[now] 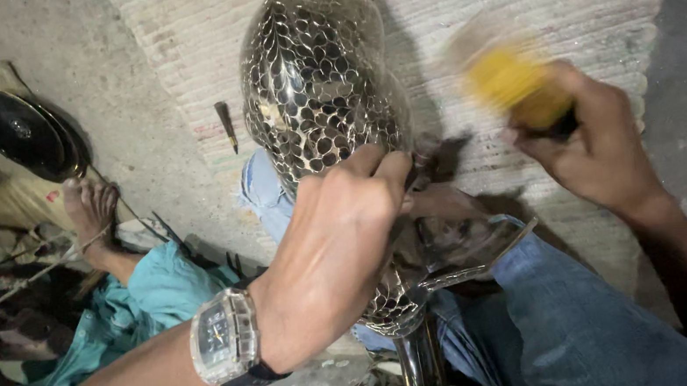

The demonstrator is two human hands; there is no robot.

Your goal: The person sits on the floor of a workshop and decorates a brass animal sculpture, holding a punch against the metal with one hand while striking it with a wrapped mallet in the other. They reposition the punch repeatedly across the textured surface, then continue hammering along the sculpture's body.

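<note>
Left hand [341,238] pinches a chisel against the scale-patterned metal vessel [317,90]; right hand [593,142] clenches a blurred yellow mallet [515,86].

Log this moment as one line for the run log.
left hand: steadies small tool on engraved metal vessel | right hand: grips yellow-headed mallet, blurred | vessel rests across jeans-clad lap

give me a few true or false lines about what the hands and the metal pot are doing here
1. The left hand presses a small tool against the patterned metal vessel. True.
2. The right hand is empty. False: it grips a blurred yellow mallet.
3. A watch sits on the left wrist. True.
4. The vessel stands on a wooden bench. False: it rests across the legs in blue jeans.
5. Another person's bare foot shows at the left. True.
</note>
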